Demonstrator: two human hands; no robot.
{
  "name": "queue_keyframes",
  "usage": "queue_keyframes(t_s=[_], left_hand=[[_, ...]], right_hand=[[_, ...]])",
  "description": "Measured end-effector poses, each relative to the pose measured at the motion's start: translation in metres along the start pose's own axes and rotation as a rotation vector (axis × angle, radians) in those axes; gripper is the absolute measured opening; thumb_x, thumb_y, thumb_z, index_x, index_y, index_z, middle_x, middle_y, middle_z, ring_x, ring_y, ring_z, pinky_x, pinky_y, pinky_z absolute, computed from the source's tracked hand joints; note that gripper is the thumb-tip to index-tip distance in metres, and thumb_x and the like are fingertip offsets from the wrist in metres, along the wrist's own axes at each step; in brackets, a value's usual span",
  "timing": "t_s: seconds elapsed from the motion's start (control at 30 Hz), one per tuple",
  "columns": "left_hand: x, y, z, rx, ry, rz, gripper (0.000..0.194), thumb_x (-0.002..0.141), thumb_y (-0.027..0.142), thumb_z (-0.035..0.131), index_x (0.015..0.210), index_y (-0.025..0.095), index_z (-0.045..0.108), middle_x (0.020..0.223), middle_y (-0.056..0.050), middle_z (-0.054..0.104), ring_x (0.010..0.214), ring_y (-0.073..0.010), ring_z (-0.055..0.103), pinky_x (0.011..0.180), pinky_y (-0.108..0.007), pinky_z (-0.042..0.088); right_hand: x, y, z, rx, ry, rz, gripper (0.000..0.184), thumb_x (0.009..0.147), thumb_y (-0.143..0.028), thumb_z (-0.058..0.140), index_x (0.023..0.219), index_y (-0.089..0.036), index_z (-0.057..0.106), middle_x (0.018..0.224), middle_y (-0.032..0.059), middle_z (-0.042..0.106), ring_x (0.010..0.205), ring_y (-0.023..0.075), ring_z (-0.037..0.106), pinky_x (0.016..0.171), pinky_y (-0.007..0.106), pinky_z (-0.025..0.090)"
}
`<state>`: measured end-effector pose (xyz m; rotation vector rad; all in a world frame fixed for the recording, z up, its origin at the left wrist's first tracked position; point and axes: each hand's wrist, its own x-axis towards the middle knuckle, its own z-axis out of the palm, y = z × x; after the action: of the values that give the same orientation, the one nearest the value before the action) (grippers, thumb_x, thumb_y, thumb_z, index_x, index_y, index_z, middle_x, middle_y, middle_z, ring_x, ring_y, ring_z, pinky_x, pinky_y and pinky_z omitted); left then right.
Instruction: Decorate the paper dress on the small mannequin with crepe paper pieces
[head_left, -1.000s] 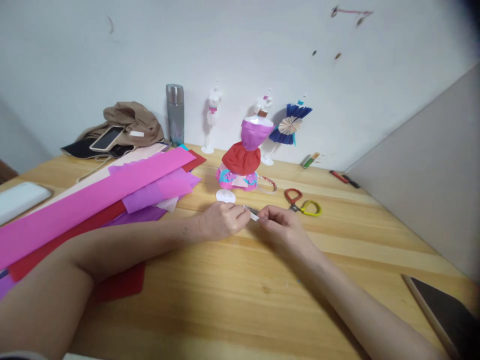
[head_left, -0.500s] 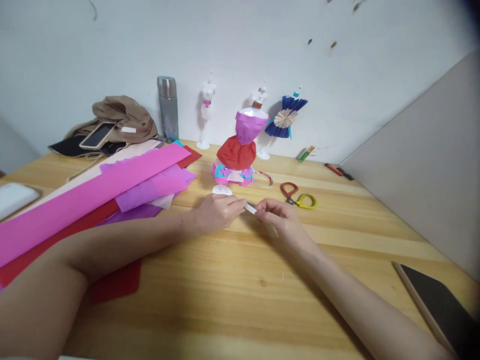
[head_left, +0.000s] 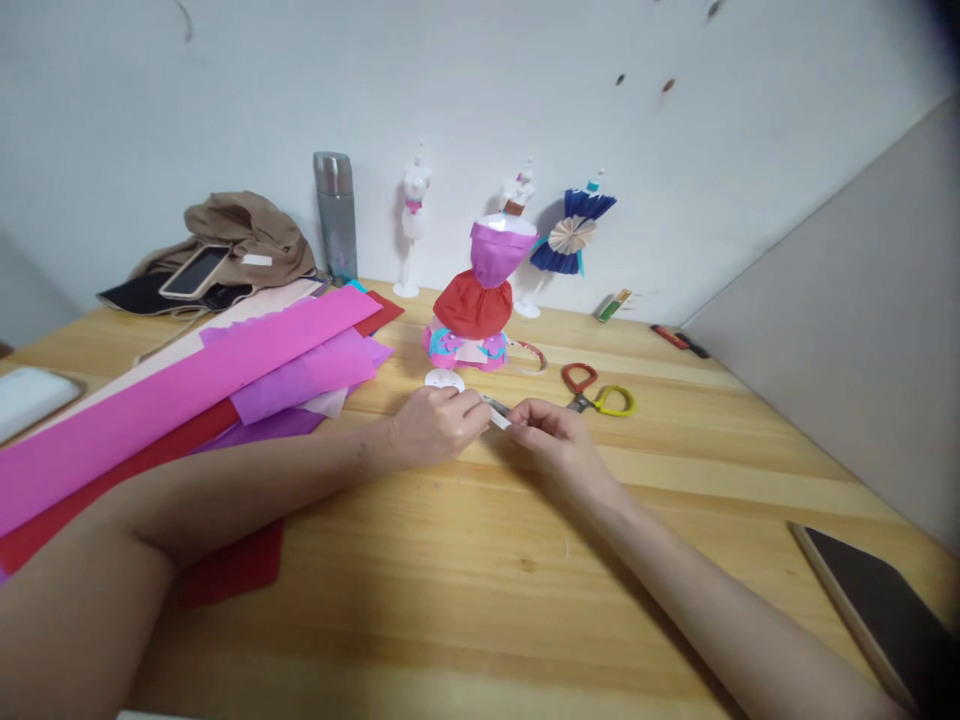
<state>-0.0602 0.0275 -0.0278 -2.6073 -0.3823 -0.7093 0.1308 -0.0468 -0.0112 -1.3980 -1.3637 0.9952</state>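
Your left hand (head_left: 435, 428) had just curled tighter at the white strip (head_left: 499, 420); its grip was hidden, can't tell. Your right hand (head_left: 559, 435) pinched one end in its fingers, near the scissors (head_left: 580, 403). Strip handling was ongoing.

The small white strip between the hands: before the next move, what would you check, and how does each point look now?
1. White strip held at one end: ok, the fingertips of the right hand pinch it.
2. Left hand gripping the other end: cannot tell; its fingers curl close by, but contact is unclear.
3. Scissors shut: cannot tell; the handles show, but the right hand hides the blades.
4. Figure in the red skirt upright: ok, it stands behind the hands.
5. Coloured papers clear of the left forearm: not ok; it crosses in front of them in this view.
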Motion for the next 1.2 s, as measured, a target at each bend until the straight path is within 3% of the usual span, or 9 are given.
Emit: queue_keyframes(t_s=[0.2,0.5,0.63,0.83,1.03,1.2], left_hand=[[0.001,-0.001,-0.001,-0.042,-0.022,-0.014,0.029,0.1,0.012,0.035,0.09,0.013,0.063,0.08,-0.007,0.066,0.072,-0.0181,0.062,0.062,-0.031,0.045],[0.003,-0.002,0.004,-0.288,0.025,-0.225,0.023,0.101,0.022,0.042,0.099,0.014,0.063,0.094,-0.008,0.068,0.087,-0.0179,0.065,0.073,-0.029,0.051],[0.002,-0.004,0.006,-0.251,0.037,-0.143,0.026,0.102,0.024,0.041,0.104,0.015,0.065,0.096,-0.009,0.069,0.089,-0.0171,0.065,0.075,-0.029,0.052],[-0.001,-0.008,0.009,-0.105,0.075,-0.003,0.033,0.101,0.011,0.034,0.1,0.014,0.066,0.089,-0.007,0.07,0.075,-0.0143,0.063,0.068,-0.027,0.048],[-0.001,-0.01,0.011,-0.064,0.067,0.005,0.033,0.102,0.013,0.036,0.089,0.015,0.066,0.084,-0.005,0.068,0.075,-0.0147,0.062,0.067,-0.027,0.046],[0.0,-0.01,0.009,-0.018,0.009,0.032,0.034,0.101,0.011,0.034,0.092,0.015,0.067,0.084,-0.006,0.067,0.073,-0.0152,0.061,0.066,-0.029,0.047]], right_hand=[[0.0,0.0,-0.001,-0.031,-0.004,-0.017,0.019,0.068,-0.038,0.064,0.065,-0.021,0.055,0.059,-0.0038,0.047,0.055,0.0121,0.038,0.055,0.028,0.027],[0.003,0.004,-0.002,-0.036,0.06,-0.076,0.018,0.07,-0.037,0.063,0.064,-0.022,0.054,0.059,-0.0028,0.047,0.057,0.0134,0.038,0.056,0.03,0.028],[0.001,0.004,0.0,-0.085,0.05,-0.091,0.017,0.07,-0.037,0.061,0.064,-0.022,0.054,0.058,-0.0036,0.045,0.056,0.0131,0.037,0.055,0.03,0.027],[0.001,0.004,-0.001,-0.168,0.04,-0.14,0.016,0.071,-0.037,0.059,0.065,-0.022,0.054,0.06,-0.0027,0.047,0.058,0.0145,0.039,0.057,0.03,0.03],[0.005,0.01,-0.005,-0.265,0.061,-0.258,0.014,0.074,-0.034,0.057,0.066,-0.023,0.054,0.064,-0.0012,0.051,0.066,0.0179,0.047,0.066,0.033,0.036],[0.007,0.017,-0.003,-0.326,0.081,-0.332,0.012,0.076,-0.032,0.055,0.068,-0.023,0.052,0.067,-0.0002,0.05,0.067,0.0192,0.047,0.067,0.034,0.037]])
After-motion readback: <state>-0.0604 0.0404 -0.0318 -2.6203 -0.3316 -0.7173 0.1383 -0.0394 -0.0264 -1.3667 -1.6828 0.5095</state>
